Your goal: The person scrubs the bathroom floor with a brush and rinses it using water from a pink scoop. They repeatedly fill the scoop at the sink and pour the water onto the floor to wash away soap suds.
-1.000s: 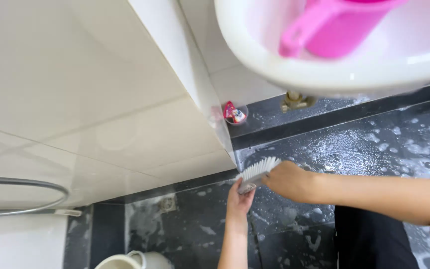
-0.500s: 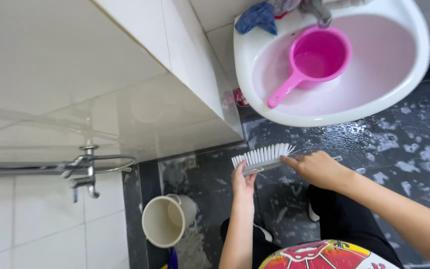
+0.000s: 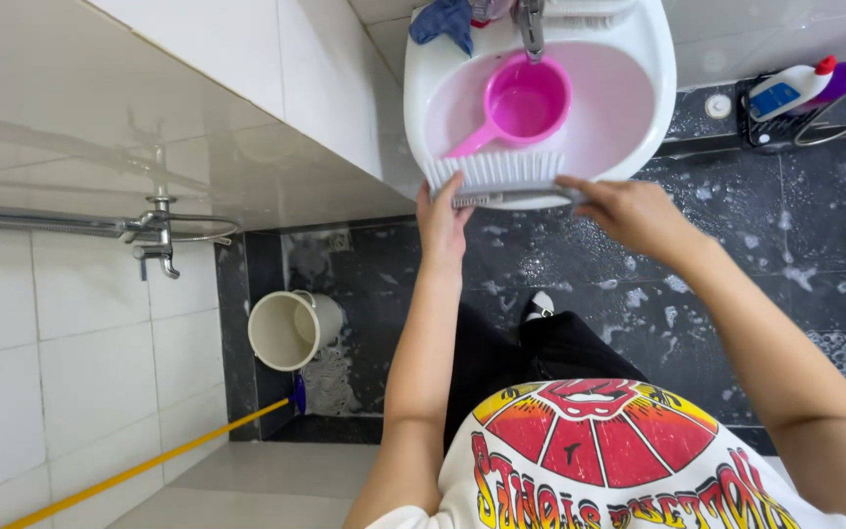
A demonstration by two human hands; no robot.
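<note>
Far left of the hands: wall tap (image 3: 154, 235), white bucket (image 3: 291, 330) on the wet black floor (image 3: 736, 294), yellow pole (image 3: 139, 468) below it, none in play. Left hand (image 3: 441, 220) pinches the left end of the white-bristled scrub brush (image 3: 496, 176); right hand (image 3: 629, 211) closes on its handle end. Brush sits bristles up, level with the front rim of the white basin (image 3: 653, 59), just beyond both hands. My read: keep both ends supported and the head level so it doesn't tip, and steady it over the rim before shifting grip; wet plastic likely slips. Pink scoop (image 3: 516, 103) lies in the basin just past the brush, blue cloth (image 3: 443, 20) and faucet (image 3: 531, 24) beyond. Far right: bottles in a rack (image 3: 805, 93). Unclear: fingertips under the brush hidden; whether the brush touches the rim; scoop contents; top of the basin cut off.
</note>
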